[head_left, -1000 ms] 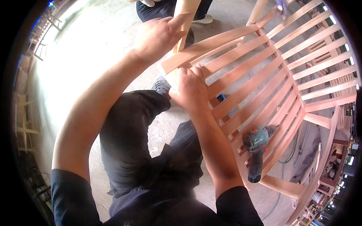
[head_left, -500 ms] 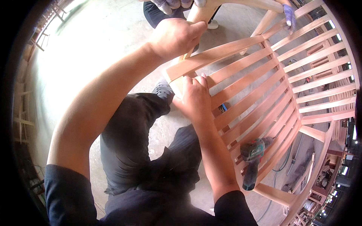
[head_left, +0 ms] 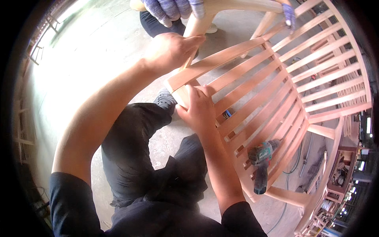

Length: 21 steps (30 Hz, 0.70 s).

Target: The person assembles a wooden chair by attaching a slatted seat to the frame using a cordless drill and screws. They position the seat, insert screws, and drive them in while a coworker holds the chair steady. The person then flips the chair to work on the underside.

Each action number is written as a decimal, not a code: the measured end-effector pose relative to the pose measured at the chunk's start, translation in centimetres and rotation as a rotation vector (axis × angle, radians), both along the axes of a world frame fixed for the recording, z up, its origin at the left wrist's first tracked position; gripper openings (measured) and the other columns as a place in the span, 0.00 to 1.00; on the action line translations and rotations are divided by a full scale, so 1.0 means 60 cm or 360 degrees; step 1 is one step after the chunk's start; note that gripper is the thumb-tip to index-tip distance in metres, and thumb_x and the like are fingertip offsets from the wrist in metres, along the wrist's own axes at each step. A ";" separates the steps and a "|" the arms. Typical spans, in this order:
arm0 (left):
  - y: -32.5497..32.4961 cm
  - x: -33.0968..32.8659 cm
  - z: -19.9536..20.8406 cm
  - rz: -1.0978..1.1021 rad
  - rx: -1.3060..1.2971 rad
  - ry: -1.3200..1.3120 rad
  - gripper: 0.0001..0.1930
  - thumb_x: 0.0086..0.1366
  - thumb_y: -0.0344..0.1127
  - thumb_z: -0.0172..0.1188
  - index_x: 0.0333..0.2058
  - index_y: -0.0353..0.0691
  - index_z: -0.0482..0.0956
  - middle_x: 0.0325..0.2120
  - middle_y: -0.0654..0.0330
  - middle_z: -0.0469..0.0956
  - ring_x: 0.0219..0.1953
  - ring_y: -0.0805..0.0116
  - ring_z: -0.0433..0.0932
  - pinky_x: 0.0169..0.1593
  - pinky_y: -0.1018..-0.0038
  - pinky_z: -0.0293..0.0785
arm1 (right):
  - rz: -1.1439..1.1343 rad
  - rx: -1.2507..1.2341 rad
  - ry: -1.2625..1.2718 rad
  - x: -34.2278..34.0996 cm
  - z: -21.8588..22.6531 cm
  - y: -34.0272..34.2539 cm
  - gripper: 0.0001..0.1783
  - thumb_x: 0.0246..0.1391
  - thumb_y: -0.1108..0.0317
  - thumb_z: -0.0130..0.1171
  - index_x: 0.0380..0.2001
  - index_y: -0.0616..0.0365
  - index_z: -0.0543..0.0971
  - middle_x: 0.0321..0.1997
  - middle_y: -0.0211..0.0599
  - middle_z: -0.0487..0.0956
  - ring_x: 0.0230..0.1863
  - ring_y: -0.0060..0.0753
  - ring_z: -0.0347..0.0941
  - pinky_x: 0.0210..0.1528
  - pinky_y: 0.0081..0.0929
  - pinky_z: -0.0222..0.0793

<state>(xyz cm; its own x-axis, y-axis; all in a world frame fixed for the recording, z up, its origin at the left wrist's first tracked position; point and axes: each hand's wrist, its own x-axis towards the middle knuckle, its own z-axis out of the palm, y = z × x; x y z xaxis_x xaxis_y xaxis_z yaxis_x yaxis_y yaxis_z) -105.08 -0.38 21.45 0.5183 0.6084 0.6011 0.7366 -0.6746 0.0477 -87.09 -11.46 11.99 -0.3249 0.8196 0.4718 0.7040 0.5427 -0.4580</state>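
Observation:
A pale wooden slatted bench [head_left: 244,94] stands tilted across the right side, its slatted back [head_left: 319,81] at the far right. My left hand [head_left: 169,51] is closed round the upright post of its armrest [head_left: 193,29], just above the seat's near corner; some fingers are hidden behind the wood. Lower down, my right hand [head_left: 199,108] grips the corner of the seat frame [head_left: 181,94], thumb on the outer side and fingers over the rail. A co-worker's gloved hand [head_left: 173,10] rests on the armrest's front end, and their other gloved hand [head_left: 289,15] holds its back end.
A cordless drill [head_left: 260,156] lies on the seat slats beside my right forearm. Under the bench, a hose [head_left: 294,166] runs over the concrete floor [head_left: 102,47]. More wooden parts [head_left: 351,100] and a box of odds and ends [head_left: 341,170] stand at the right.
The bench, armrest and both my hands now sit slightly lower and further left in view. The co-worker's near glove shows more fully over the armrest. My grips look unchanged.

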 end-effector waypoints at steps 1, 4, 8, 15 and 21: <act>-0.004 -0.008 0.002 0.0005 -0.0011 0.0042 0.21 0.67 0.34 0.63 0.59 0.48 0.80 0.19 0.53 0.78 0.22 0.56 0.81 0.28 0.61 0.76 | 0.0052 0.0021 0.0099 0.013 -0.003 -0.018 0.20 0.47 0.66 0.70 0.42 0.62 0.79 0.40 0.49 0.82 0.51 0.54 0.77 0.68 0.51 0.65; -0.048 -0.032 0.023 0.0117 -0.0128 0.0014 0.24 0.67 0.34 0.62 0.62 0.52 0.78 0.19 0.53 0.77 0.23 0.54 0.80 0.28 0.60 0.76 | -0.0126 0.0111 0.0420 0.082 0.047 -0.118 0.15 0.54 0.72 0.66 0.46 0.60 0.83 0.48 0.46 0.84 0.53 0.50 0.79 0.60 0.44 0.71; -0.070 -0.053 0.034 0.0037 -0.0242 0.0132 0.12 0.65 0.35 0.63 0.46 0.45 0.85 0.25 0.50 0.82 0.28 0.48 0.82 0.34 0.56 0.78 | -0.0868 0.0267 0.0201 0.259 0.072 -0.280 0.14 0.56 0.70 0.64 0.46 0.61 0.83 0.43 0.49 0.82 0.47 0.54 0.78 0.51 0.45 0.73; -0.180 -0.050 0.036 -0.0165 -0.0833 0.0823 0.13 0.64 0.44 0.67 0.43 0.45 0.88 0.39 0.53 0.87 0.46 0.53 0.84 0.54 0.59 0.77 | -0.1390 -0.0068 -0.0580 0.322 0.066 -0.348 0.41 0.52 0.42 0.69 0.62 0.57 0.76 0.62 0.46 0.76 0.60 0.53 0.73 0.59 0.47 0.72; -0.226 -0.083 0.073 -0.0192 -0.1256 0.1277 0.20 0.62 0.52 0.66 0.44 0.43 0.87 0.41 0.52 0.86 0.47 0.50 0.83 0.53 0.58 0.77 | -0.1511 0.0041 -0.0554 0.322 0.048 -0.360 0.41 0.48 0.37 0.71 0.60 0.49 0.80 0.60 0.51 0.78 0.57 0.58 0.76 0.58 0.48 0.73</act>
<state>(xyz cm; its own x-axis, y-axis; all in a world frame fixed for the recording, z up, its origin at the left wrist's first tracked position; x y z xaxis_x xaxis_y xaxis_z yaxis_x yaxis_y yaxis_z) -110.06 -13.94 25.82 0.6623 0.5905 -0.4612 0.6783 -0.7340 0.0344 -67.79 -33.08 14.86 0.3333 0.8018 0.4960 0.9420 -0.3044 -0.1410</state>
